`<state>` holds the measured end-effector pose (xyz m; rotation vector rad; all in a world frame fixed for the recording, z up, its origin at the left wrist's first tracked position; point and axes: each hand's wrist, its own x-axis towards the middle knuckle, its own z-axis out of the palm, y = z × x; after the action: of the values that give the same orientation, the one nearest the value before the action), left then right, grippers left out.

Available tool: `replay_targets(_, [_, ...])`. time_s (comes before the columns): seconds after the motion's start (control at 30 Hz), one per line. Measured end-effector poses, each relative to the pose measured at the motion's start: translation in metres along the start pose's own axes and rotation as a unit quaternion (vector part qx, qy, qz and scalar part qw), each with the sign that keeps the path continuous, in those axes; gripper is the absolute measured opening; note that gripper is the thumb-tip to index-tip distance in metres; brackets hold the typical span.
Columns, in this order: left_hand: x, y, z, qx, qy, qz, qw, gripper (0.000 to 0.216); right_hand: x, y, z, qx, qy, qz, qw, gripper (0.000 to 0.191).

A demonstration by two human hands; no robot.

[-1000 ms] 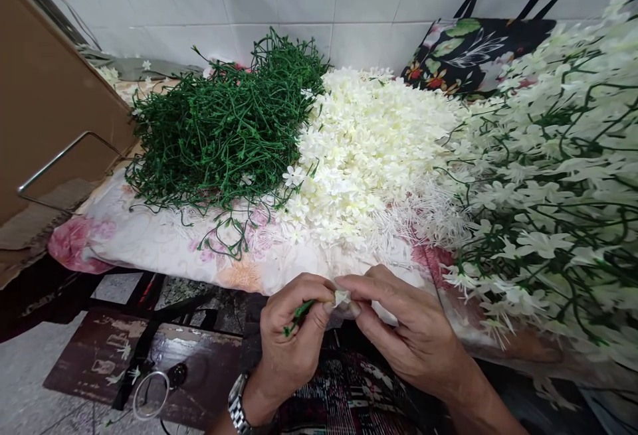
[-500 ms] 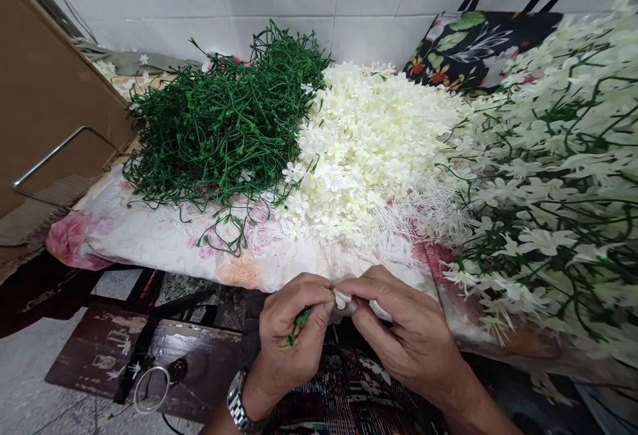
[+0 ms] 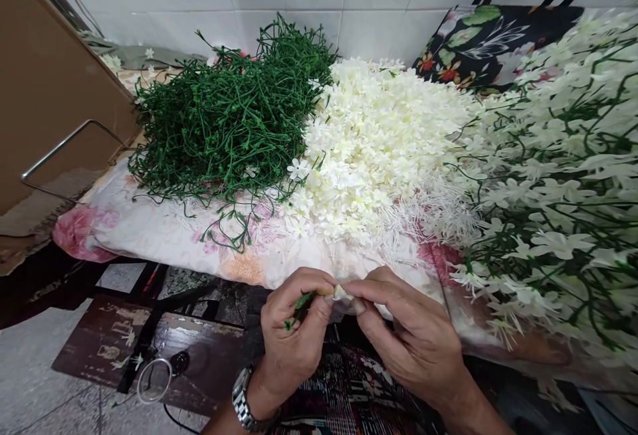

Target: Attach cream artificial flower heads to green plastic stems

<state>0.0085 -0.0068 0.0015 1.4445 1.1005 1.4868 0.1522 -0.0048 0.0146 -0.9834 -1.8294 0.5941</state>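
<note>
My left hand [image 3: 296, 332] is closed, pinching a green plastic stem [image 3: 300, 307] between thumb and forefinger. At its fingertips shows a small white artificial flower [image 3: 341, 293], partly covered by the fingers. My right hand [image 3: 406, 332] pinches that flower from the other side with thumb and forefinger. The two hands nearly meet above my lap, in front of the cloth's edge. Beyond them lies a heap of loose white flower heads [image 3: 379, 136], with a tangled pile of green stems [image 3: 229, 123] to its left.
Flowers mounted on green stems [image 3: 558, 242] are heaped on the right. Fine white strands [image 3: 443, 209] lie near them on the floral cloth [image 3: 164, 229]. A cardboard box [image 3: 54, 96] stands at left, a floral black bag [image 3: 498, 43] at the back. Below left is a worn brown board [image 3: 199, 362].
Both hands keep their pinch on the flower and have hardly moved. The flower looks more covered and bunched between the fingertips. The whole view has shifted slightly.
</note>
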Motion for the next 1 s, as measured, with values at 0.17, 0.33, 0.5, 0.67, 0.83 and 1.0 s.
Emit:
replay_targets(0.17, [-0.002,0.001,0.001,-0.011,0.007,-0.044,0.999,0.010,-0.001,-0.001,0.005,-0.022,0.018,-0.014,1.000,0.029])
replay_targets(0.33, [-0.007,-0.003,0.003,-0.069,0.042,-0.156,0.985,0.008,-0.003,-0.002,0.012,-0.091,0.046,-0.001,0.995,0.023])
replay_targets(0.5, [-0.008,-0.007,0.007,-0.143,0.073,-0.237,0.958,0.008,0.002,-0.001,0.016,-0.133,0.043,-0.003,0.990,0.010])
replay_targets(0.67, [-0.005,-0.004,0.008,-0.167,0.085,-0.288,0.939,0.015,0.006,-0.001,0.019,-0.144,0.025,0.001,0.989,0.011])
replay_targets(0.83, [0.003,0.001,0.011,-0.191,0.108,-0.294,0.930,0.020,0.009,0.000,0.022,-0.176,0.041,-0.009,0.984,0.015])
replay_targets(1.0, [0.007,0.004,0.013,-0.206,0.110,-0.328,0.915,0.024,0.011,0.001,0.024,-0.186,0.035,-0.011,0.982,0.017])
